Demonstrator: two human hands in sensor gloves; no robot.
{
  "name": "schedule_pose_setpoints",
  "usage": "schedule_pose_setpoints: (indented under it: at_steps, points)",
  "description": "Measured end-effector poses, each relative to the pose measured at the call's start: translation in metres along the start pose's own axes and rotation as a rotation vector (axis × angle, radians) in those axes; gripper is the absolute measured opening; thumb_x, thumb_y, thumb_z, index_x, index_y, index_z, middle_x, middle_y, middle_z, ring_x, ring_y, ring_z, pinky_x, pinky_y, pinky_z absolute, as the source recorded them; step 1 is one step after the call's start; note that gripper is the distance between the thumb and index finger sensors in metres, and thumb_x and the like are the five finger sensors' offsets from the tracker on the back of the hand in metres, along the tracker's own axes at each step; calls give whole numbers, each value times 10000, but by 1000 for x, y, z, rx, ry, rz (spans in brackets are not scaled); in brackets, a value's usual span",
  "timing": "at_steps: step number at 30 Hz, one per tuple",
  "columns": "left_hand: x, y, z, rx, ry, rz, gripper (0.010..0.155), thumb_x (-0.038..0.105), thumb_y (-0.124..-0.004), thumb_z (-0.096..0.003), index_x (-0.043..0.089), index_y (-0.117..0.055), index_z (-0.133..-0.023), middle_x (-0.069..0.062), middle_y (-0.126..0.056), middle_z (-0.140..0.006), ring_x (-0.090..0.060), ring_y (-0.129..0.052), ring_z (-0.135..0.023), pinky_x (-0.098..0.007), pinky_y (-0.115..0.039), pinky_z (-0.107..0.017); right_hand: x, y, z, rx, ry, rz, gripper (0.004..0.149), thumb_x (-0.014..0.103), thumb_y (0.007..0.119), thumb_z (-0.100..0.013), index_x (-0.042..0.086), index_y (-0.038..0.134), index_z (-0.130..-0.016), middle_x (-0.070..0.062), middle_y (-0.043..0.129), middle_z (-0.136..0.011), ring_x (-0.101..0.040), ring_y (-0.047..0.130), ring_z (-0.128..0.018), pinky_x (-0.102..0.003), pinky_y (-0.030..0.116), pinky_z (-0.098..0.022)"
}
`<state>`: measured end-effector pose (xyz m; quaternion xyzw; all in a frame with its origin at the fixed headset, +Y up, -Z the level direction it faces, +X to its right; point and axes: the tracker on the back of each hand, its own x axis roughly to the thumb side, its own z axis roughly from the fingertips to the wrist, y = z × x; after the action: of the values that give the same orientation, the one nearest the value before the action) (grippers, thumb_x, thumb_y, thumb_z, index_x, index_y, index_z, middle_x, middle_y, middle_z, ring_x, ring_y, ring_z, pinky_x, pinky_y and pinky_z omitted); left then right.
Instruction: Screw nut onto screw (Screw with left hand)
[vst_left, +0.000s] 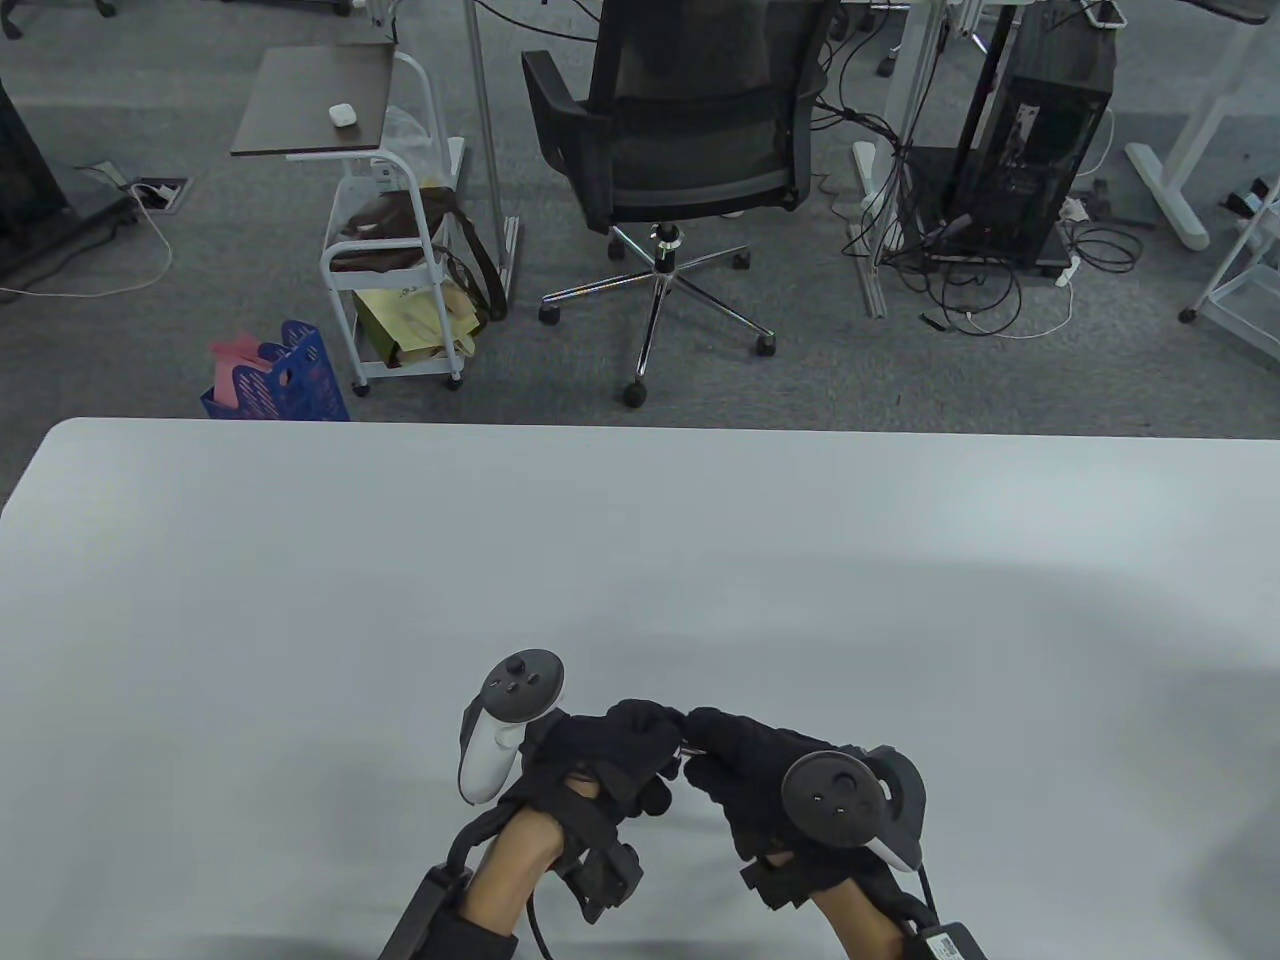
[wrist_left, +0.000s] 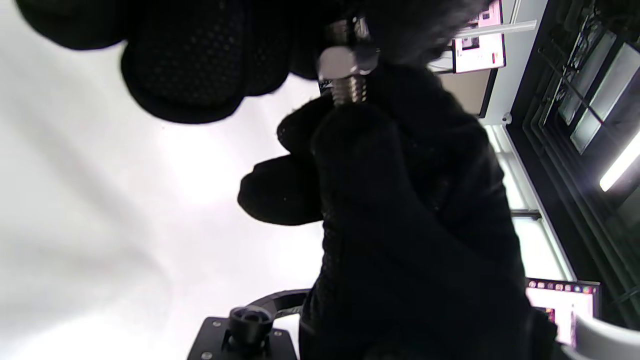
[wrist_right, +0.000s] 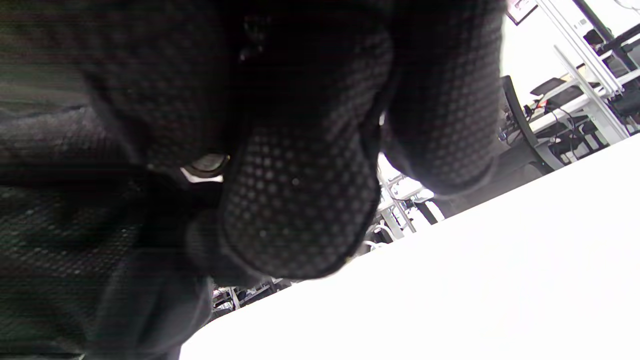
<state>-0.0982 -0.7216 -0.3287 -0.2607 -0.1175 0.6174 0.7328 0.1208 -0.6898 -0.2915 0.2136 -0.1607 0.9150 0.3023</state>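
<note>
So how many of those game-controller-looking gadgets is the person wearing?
2. One white-handled tracker with a dark round top sits on the back of the left hand; another dark-topped tracker sits on the right hand. None lies elsewhere on the white table.

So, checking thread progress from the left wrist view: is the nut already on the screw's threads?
Yes, the nut sits around the threaded screw, with bare threads showing just below it between the gloved fingers.
</note>
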Motion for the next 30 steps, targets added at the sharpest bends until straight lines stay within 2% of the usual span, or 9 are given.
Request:
schedule_pose_setpoints:
  at_steps: [2,6,10,13,15,17,23,26,30]
  points:
    - [-2,1,1,58,22,-21,679,466,-717,-434,3,-734,-931,-315,-838,-785,-447,-934,-454,-593,-719,-403,-1,2,0,6,6,-5,464,378,931,-302,216,877,-733,-1,1055,-595,-39,1168,-259,-395,993,-367]
    - [-2,-1,-2,22,39,-40,573,402,-735,-442,-2,-816,-840,-309,-883,-730,-458,-945,-417,-605,-724,-380,-1,3,0,14,5,-1,465,378,929,-304,220,872,-737,-1,1051,-601,-38,1166,-263,-395,992,-370]
    - [0,-2,-2,-41,26,-31,556,345,-727,-449,21,-716,-901,-284,-813,-798,-429,-923,-476,-587,-714,-415,-1,3,1,15,5,-9,465,377,929,-305,220,871,-739,-3,1050,-603,-39,1164,-267,-396,990,-372]
    - [-3,-1,-1,-2,40,-17,671,430,-721,-447,10,-666,-968,-306,-797,-825,-439,-921,-491,-589,-712,-422,-2,3,1,15,14,-33,463,375,930,-306,223,870,-740,-1,1048,-609,-39,1164,-273,-397,989,-375]
    - [-4,0,-1,29,50,-42,660,444,-736,-435,-5,-757,-919,-320,-851,-775,-455,-939,-448,-601,-723,-394,-2,3,1,12,20,-42,465,374,932,-305,223,870,-741,0,1049,-608,-40,1164,-271,-396,990,-374]
    - [-3,-1,-2,-9,39,-22,593,410,-737,-442,-6,-817,-857,-311,-886,-736,-457,-949,-422,-604,-728,-380,-2,3,1,8,18,-29,474,379,934,-299,222,870,-742,1,1049,-609,-40,1165,-269,-395,991,-372]
    - [3,-2,-2,-57,-3,-12,560,349,-733,-448,25,-706,-904,-275,-811,-796,-417,-922,-475,-579,-716,-414,1,-2,1,-36,17,-38,480,371,943,-294,202,869,-737,-2,1051,-609,-37,1166,-253,-397,994,-361]
    - [-1,-2,1,-1,25,-8,655,445,-710,-448,20,-691,-947,-293,-812,-806,-431,-923,-482,-584,-715,-417,1,-3,1,-45,16,-38,467,367,942,-297,200,876,-729,-6,1055,-601,-36,1168,-245,-398,996,-356]
    - [-1,-3,-2,-20,21,-18,569,406,-729,-444,8,-809,-842,-297,-882,-733,-448,-948,-422,-598,-730,-383,1,-4,1,-38,8,-24,463,367,932,-301,197,884,-728,-12,1060,-595,-41,1168,-245,-401,995,-355]
